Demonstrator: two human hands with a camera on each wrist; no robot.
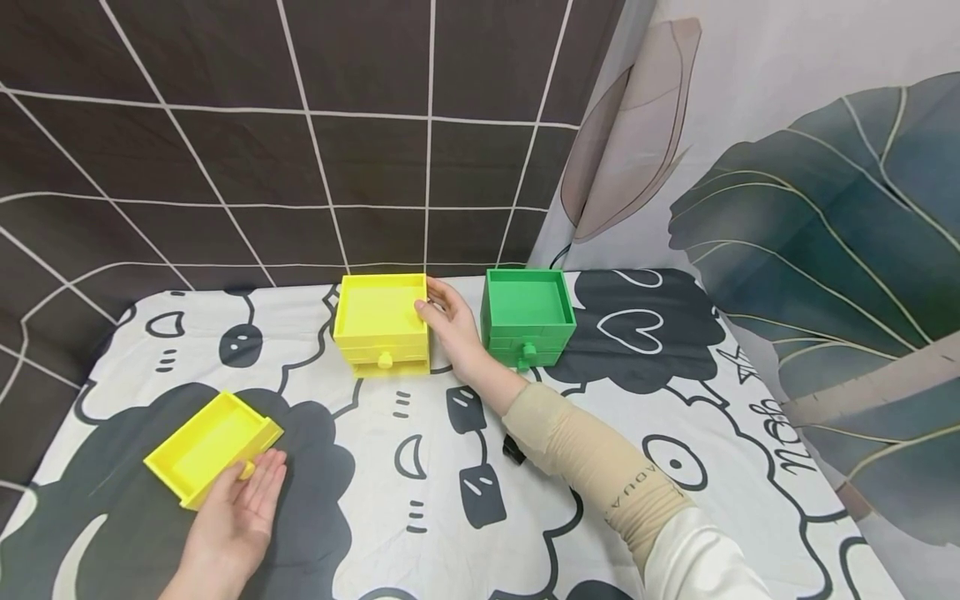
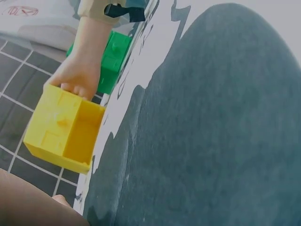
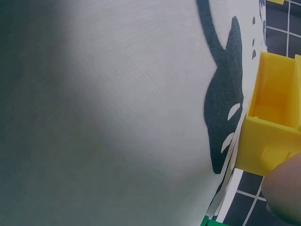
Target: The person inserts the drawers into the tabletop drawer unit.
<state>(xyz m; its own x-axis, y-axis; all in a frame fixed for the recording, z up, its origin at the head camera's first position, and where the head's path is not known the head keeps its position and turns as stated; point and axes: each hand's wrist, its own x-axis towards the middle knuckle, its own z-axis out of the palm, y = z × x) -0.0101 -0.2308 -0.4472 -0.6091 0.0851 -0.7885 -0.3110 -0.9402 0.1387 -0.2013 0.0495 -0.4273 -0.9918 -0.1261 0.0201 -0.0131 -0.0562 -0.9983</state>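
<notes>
A small yellow drawer cabinet (image 1: 381, 321) stands near the back of the cloth-covered table. It has one knobbed drawer above and an open slot below, which shows in the left wrist view. My right hand (image 1: 455, 327) grips its right side, thumb on the top rim, other fingers partly hidden behind. At the left lies a loose yellow drawer (image 1: 213, 446), tilted towards me, its inside bare. My left hand (image 1: 240, 517) is at its knob (image 1: 247, 470), palm up, fingers fairly straight, the thumb beside the knob. The left wrist view does not show this drawer.
Just right of my right hand stands a green drawer cabinet (image 1: 528, 317) with two knobs. A dark tiled-pattern cloth (image 1: 375, 158) hangs behind the table, and a leaf-print curtain (image 1: 825, 250) hangs at the right. A small black object (image 1: 513, 450) is by my right forearm.
</notes>
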